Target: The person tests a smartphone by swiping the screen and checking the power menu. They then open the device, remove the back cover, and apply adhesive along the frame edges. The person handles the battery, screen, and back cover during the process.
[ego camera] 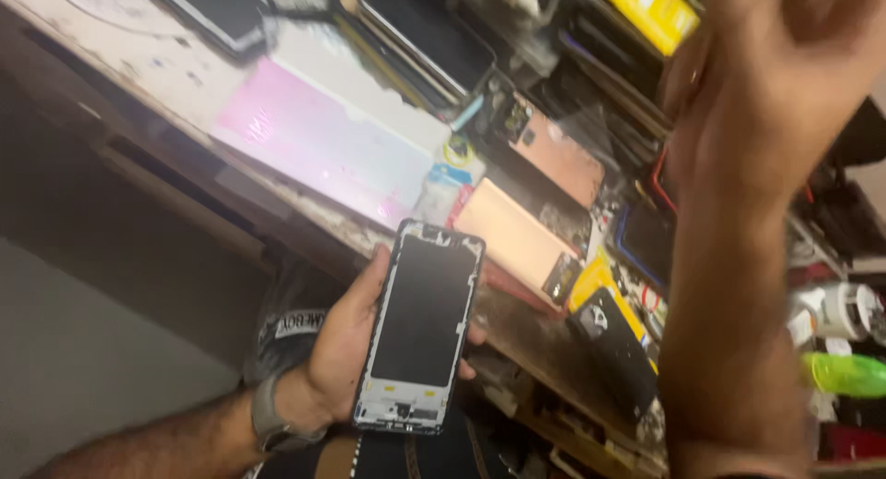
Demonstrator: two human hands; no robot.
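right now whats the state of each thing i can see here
left hand: grip closed around the phone frame, a watch on the wrist
phone frame: back open, dark inner plate showing, held up and tilted
right hand: raised over the bench, blurred, holds nothing that shows
pink panel: lying flat on the workbench
orange phone back: lying flat, detached
green object: lying on its side, blurred
workbench: cluttered with phone parts

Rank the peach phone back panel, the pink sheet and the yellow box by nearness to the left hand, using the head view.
From the left hand:
1. Peach phone back panel, on the bench just up and right.
2. Pink sheet, farther up the bench.
3. Yellow box, at the top right, farthest.
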